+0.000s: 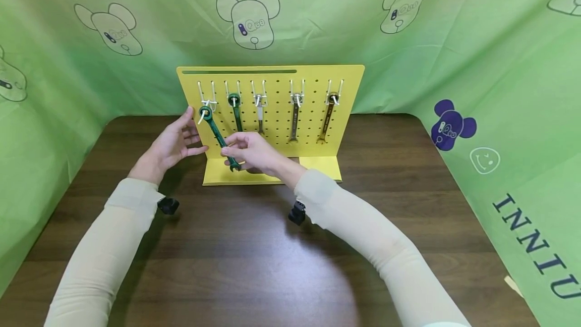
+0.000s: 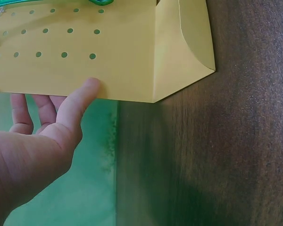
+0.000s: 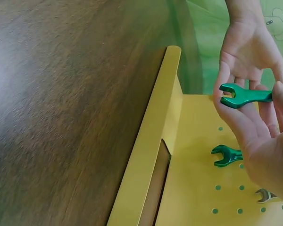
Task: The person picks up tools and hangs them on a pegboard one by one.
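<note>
My right hand (image 1: 254,151) pinches a green wrench (image 1: 217,133) near its open-jaw end, in front of a yellow pegboard (image 1: 327,72). The wrench slants, with its ring end up at the tip of the leftmost white hook (image 1: 206,101), which seems to pass through the ring. At the board's left edge is my left hand (image 1: 169,146). In the left wrist view its thumb (image 2: 82,96) lies on the board's front while the other fingers go behind, gripping the edge. A second green wrench (image 1: 237,115) hangs on the neighbouring hook.
Further right, a silver wrench (image 1: 260,114), a dark grey wrench (image 1: 295,117) and a dark brownish wrench (image 1: 327,121) hang on hooks. The board's base (image 1: 317,168) stands on a dark wooden table (image 1: 254,261). Green printed cloth (image 1: 317,14) surrounds the back and sides.
</note>
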The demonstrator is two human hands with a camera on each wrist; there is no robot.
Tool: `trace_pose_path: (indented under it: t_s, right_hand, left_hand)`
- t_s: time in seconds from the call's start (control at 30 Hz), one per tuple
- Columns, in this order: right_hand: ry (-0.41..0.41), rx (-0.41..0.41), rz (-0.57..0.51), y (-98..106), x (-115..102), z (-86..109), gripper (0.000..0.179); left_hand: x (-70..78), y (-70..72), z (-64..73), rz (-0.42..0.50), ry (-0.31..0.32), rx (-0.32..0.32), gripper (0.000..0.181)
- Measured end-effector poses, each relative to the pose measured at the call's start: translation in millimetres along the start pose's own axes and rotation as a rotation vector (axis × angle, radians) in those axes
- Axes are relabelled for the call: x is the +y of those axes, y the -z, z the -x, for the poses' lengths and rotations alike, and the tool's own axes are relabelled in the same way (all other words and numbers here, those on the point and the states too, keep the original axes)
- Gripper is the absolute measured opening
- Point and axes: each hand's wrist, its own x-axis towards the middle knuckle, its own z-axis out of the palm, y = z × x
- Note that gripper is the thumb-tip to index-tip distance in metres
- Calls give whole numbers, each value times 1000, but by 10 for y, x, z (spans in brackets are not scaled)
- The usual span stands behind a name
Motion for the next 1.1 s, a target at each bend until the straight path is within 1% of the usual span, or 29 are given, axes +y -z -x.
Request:
trace_pose_path:
  t_s: [0.3,0.47,0.57,0.67,0.73,0.9,1.03,1.1]
  right_hand:
    - [-58,63,-115,-13,-43,-111,29]
    - [-70,91,-160,-56,4,-173,29]
    - [-61,112,-178,-87,35,-189,27]
    - [-33,132,-179,-135,57,-217,24]
    - [-18,148,-179,-167,77,-245,24]
    - [-18,186,-156,-210,144,-290,26]
    - [-11,203,-115,-216,204,-316,28]
    - [-22,212,-87,-219,241,-333,30]
  left_hand:
    - [-2,-23,-42,-22,-11,2,52]
    - [-8,-4,-33,-1,8,-9,58]
    - [-13,1,-29,0,7,-4,62]
    - [-11,18,-20,4,-3,7,61]
    - [-14,26,-19,11,-4,7,58]
    - [-33,14,-34,17,8,-11,54]
    - [-35,5,-43,1,6,-5,55]
    - [-22,10,-44,-6,3,-1,55]
